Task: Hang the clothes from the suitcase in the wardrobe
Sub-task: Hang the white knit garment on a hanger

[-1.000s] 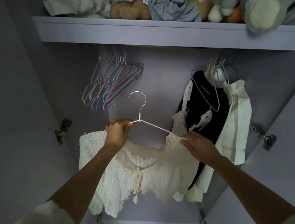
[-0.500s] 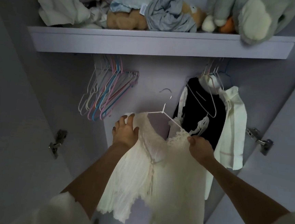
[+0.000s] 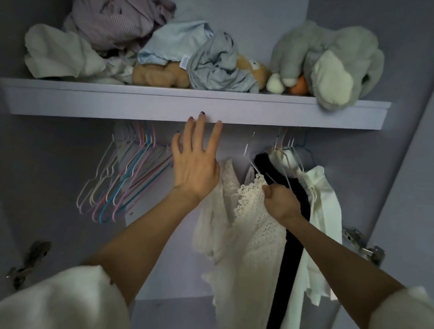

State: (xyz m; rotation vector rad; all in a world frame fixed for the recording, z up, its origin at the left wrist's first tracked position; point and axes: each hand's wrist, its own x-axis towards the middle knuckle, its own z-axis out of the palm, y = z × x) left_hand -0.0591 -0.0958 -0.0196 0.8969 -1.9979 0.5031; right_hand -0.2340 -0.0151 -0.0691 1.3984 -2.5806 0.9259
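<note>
The wardrobe's shelf holds crumpled clothes and a grey plush. Right hand clenches the lace top, its hanger hook blurred; left hand splayed, released.

Shelf hides the rail and white hanger hook
</note>
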